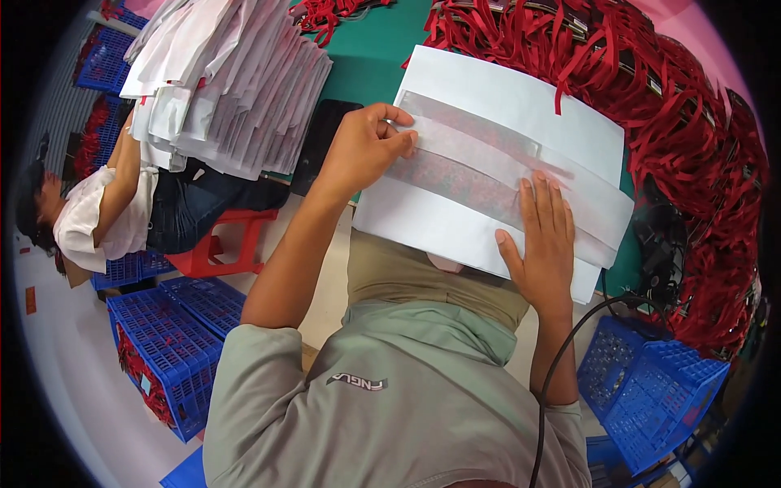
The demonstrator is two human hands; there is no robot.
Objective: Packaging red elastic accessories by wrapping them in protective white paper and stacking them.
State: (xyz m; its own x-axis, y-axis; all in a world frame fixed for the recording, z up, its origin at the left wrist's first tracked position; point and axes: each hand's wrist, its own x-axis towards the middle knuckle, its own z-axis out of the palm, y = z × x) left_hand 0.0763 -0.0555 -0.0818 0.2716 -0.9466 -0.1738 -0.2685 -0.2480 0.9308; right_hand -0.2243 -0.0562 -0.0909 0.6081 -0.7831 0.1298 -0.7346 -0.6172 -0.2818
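Note:
A large white sheet or board [464,77] lies tilted at the front edge of the green table. Across it stretches a translucent white paper wrapper [468,159], folded lengthwise, with something reddish showing faintly through. At the wrapper's left end, my left hand [366,150] is closed, thumb and fingertips pinching the paper's edge. My right hand [545,236] rests flat toward the right end, fingers stretched out and pressing on the wrapper and the sheet. What lies inside the wrapper is too hazy to name.
Tall stacks of white paper packets [228,98] stand at left, beside a dark flat object [321,146]. Red ribbons [683,171] heap along the right. Another person [106,203] sits on a red stool [220,248]. Blue crates [175,342] flank me; a black cable [561,370] hangs at right.

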